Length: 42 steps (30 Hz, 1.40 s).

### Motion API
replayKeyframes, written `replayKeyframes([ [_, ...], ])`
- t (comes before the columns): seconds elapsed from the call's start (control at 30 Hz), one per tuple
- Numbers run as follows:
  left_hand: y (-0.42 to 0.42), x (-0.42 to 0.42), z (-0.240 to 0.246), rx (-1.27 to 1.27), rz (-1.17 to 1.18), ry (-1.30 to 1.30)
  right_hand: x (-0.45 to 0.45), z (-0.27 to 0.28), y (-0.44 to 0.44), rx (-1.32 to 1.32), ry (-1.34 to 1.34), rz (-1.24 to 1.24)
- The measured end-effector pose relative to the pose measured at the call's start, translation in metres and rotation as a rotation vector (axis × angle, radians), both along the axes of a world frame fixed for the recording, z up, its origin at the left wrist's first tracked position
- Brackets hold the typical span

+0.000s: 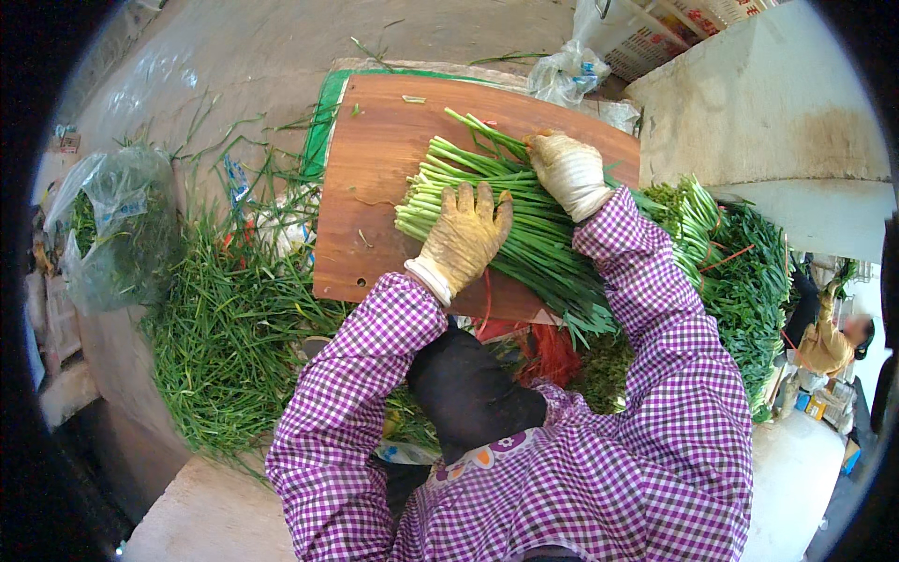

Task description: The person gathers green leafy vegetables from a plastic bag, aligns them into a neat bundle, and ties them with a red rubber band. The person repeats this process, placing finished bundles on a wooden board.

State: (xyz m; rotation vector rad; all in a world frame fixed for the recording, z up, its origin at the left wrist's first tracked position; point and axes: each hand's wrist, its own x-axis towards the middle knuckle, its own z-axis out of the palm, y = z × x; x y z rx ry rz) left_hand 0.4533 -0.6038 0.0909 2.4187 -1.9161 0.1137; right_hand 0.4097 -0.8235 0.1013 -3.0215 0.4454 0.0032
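On a brown wooden board (365, 161) lies a spread bunch of garlic chives (541, 232), pale stem ends to the left and dark green leaves to the lower right. My left hand (467, 232), in a yellow-coated work glove, rests on the stems near their cut ends with its fingers apart. My right hand (565, 168), gloved in white and yellow, has its fingers closed around a few stalks (484, 130) at the upper edge of the bunch. A red tie (487, 302) hangs over the board's near edge, below the bunch.
Loose green leaves (232, 337) are heaped left of the board, beside a clear plastic bag (119, 225) of greens. Tied bundles of chives (744, 281) are stacked to the right. Red netting (551, 355) lies below the board. Another person (825, 344) is at the far right.
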Motion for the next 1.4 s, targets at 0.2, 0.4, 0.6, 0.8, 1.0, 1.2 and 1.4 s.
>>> replayKeyframes([
  [0.2, 0.001, 0.0, 0.001, -0.025, 0.0, 0.023, 0.009, 0.008, 0.009, 0.063, -0.091, 0.098],
  [0.4, -0.001, 0.0, 0.0, -0.005, -0.004, 0.016, 0.066, 0.001, 0.025, -0.057, 0.216, 0.04],
  [0.6, 0.001, 0.001, -0.003, -0.044, -0.009, 0.039, 0.069, -0.006, 0.024, 0.048, 0.152, -0.061],
  [0.8, 0.001, 0.002, -0.004, -0.092, -0.014, 0.039, 0.063, -0.006, 0.027, 0.196, -0.184, 0.015],
  [1.0, -0.001, 0.002, -0.003, -0.102, -0.001, 0.031, 0.083, -0.016, 0.029, 0.347, -0.189, -0.031],
  [1.2, 0.003, 0.003, -0.008, -0.119, -0.037, 0.043, 0.031, -0.022, 0.015, 0.319, 0.001, -0.179],
  [1.4, 0.012, 0.009, 0.005, -0.134, -0.037, 0.028, -0.022, -0.04, 0.03, 0.757, -0.15, 0.008],
])
